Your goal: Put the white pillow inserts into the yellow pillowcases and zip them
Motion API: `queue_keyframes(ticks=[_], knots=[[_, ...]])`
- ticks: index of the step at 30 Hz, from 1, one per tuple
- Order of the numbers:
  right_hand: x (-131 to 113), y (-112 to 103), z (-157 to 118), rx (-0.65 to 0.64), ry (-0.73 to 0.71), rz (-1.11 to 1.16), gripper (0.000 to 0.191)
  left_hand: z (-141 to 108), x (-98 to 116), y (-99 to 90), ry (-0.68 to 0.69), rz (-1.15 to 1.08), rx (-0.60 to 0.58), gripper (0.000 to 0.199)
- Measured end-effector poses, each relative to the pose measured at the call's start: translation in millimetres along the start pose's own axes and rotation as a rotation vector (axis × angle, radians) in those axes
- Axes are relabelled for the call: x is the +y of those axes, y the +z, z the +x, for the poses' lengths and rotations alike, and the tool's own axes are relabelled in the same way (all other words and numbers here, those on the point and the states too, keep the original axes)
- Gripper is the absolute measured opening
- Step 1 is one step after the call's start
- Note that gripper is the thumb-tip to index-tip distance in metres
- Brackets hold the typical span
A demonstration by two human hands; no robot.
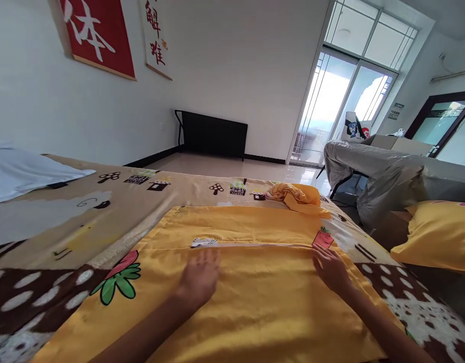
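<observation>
Against a white wall, at eleven o'clock, a black panel is seen, and in front of it a beige-and-brown patterned blanket is spread. On this blanket, directly under the two hands, a yellow fruit-print fabric cover is laid flat. Its long slit is stretched across from nine to three o'clock. From the left hand the slit is found at twelve o'clock, just past the blurred fingers; these are extended, palm down, and nothing is seen held. By the right hand the slit's three-o'clock end is reached more closely, beside a red print; whether the edge is pinched there cannot be told. Bunched yellow cloth is placed at one o'clock, and a yellow pillow between two and three.
</observation>
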State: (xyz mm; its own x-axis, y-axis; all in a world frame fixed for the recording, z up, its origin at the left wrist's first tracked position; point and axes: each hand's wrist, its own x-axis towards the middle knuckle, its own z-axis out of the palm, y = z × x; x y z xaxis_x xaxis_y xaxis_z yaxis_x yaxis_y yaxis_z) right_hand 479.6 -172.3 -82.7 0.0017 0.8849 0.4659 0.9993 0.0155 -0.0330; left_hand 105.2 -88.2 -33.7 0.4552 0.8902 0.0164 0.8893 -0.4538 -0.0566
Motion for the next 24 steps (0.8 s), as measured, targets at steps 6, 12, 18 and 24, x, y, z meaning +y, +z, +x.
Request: queue_keyframes(ticks=[6,12,18,24], knots=[[-126,37,114,-0.271,-0.113,0.210,0.038,87,62,-4.7,0.060,-0.148,0.038,0.056],[-107,81,155,-0.481,-0.061,0.241,0.047,126,-9,36.7,-0.103,-0.229,-0.062,0.053],[20,83,128,-0.453,0.301,0.127,0.060,119,-130,47.6,-0.404,-0.204,-0.073,0.065],[91,82,97,-0.410,0.509,-0.044,0.061,118,-194,71.0,-0.506,-0.183,0.041,0.065]])
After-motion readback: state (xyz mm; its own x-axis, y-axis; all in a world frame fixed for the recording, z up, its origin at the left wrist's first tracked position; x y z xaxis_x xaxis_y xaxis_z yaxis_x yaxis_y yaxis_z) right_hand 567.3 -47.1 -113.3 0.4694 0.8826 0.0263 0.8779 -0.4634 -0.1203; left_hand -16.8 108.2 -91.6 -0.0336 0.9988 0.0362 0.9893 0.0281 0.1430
